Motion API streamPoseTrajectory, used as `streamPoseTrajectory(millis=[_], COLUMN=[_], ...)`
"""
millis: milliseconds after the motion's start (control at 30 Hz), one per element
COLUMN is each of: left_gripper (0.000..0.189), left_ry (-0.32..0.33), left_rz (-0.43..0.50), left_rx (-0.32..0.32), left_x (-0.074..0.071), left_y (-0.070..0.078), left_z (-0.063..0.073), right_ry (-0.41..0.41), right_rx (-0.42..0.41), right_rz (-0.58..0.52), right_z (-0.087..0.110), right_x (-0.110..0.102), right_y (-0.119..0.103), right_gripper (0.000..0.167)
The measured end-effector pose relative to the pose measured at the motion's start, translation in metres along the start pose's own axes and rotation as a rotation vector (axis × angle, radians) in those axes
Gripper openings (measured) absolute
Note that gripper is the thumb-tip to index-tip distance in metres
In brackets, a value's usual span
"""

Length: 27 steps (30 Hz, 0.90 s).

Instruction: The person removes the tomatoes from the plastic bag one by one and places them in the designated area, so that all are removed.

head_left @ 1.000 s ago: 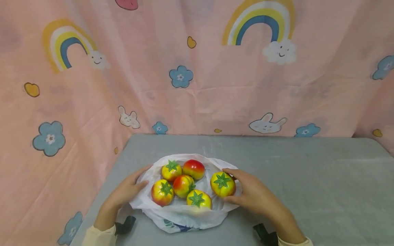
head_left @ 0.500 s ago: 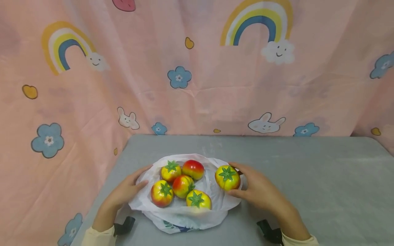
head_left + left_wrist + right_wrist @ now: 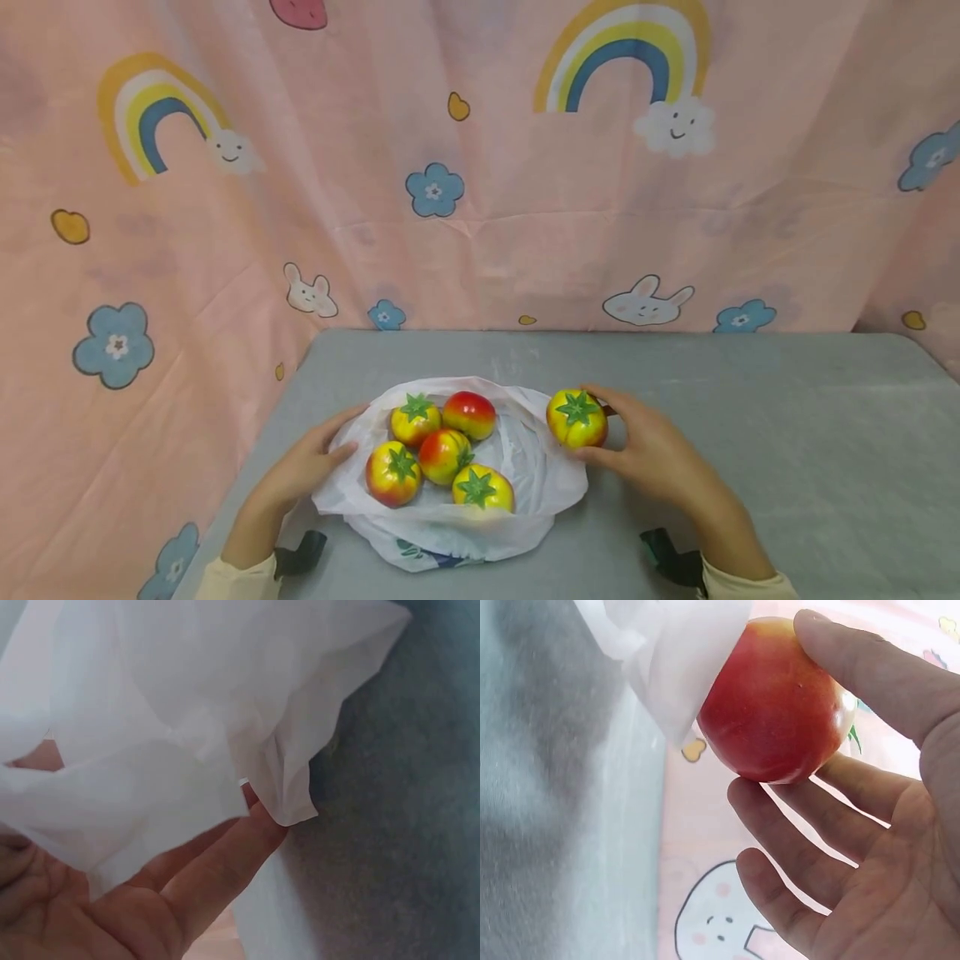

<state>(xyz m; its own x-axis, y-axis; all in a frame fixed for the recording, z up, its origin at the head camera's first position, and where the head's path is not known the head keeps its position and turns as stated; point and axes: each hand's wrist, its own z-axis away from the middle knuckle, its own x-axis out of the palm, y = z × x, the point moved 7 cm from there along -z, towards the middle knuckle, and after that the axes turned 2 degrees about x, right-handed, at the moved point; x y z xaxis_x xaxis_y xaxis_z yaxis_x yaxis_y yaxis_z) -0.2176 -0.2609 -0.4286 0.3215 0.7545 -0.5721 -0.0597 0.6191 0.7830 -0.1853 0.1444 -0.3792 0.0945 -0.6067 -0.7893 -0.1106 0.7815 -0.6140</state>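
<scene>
My right hand (image 3: pixel 656 450) holds a yellow-and-red toy tomato (image 3: pixel 576 419) with a green star-shaped leaf cap, over the right rim of a white plastic bag (image 3: pixel 525 450). In the right wrist view the red underside of this tomato (image 3: pixel 772 705) shows between thumb and fingertips, beside the bag's edge (image 3: pixel 682 667). Several similar tomatoes (image 3: pixel 446 457) lie inside the open bag. My left hand (image 3: pixel 303 467) rests against its left side, thumb and fingers spread. In the left wrist view, the bag's film (image 3: pixel 172 780) covers part of that hand (image 3: pixel 210 877).
A grey table (image 3: pixel 750 450) carries the bag. Behind and to the left hangs a pink curtain (image 3: pixel 510 167) with rainbows, flowers and rabbits. Dark wrist mounts (image 3: pixel 300 554) sit at both cuffs.
My right hand has lifted its tomato up and to the right, from inside the bag to its right rim. The left hand has stayed at the bag's left side.
</scene>
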Motion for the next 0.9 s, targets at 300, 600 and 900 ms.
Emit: streamPoseTrajectory(millis=[300,600,900], left_gripper=[0.056,0.055,0.048], left_ry=[0.009,0.039,0.075], left_rz=[-0.007,-0.008,0.056], left_rx=[0.004,0.017,0.037], left_x=[-0.001,-0.012,-0.01], left_y=[0.002,0.003,0.001], left_z=[0.002,0.004,0.005], right_ry=[0.015,0.008,0.013], right_rx=[0.031,0.047,0.034], right_rz=[0.0,-0.013,0.003], right_z=[-0.002,-0.003,0.0], right_x=[-0.006,-0.011,-0.013], right_y=[0.013,0.027,0.031], right_gripper=[0.081,0.083,0.082])
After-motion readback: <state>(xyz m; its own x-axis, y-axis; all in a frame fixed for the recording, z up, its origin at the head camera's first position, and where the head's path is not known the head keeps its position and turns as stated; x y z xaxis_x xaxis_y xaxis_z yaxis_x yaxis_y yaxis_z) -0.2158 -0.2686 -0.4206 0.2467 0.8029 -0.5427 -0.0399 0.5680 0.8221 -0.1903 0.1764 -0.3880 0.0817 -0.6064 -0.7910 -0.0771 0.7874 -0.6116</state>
